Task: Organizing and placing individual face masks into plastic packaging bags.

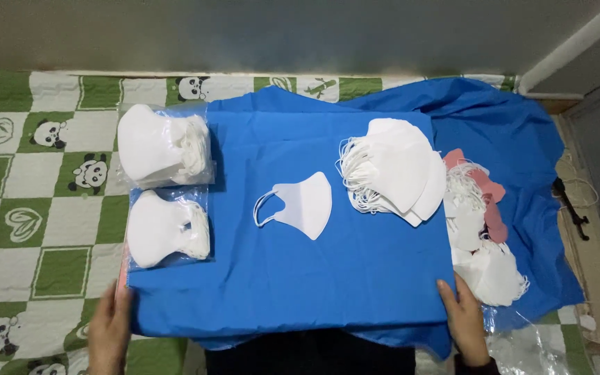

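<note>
Both hands, left [109,332] and right [464,321], clamp the blue board's [314,278] near corners, the single mask [300,205] lying at twelve o'clock between them.

Bare blue cloth [355,278] lies open around the single mask [298,205] — bagged masks [163,184] left, loose stack [397,172] right.

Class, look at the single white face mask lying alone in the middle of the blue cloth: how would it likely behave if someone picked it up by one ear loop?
The single mask looks thin and flat, so it is probably very light. Its loop curves loosely, so it would likely dangle and swing. Folded in half, the body may hold its shape somewhat rather than crumple.
</note>
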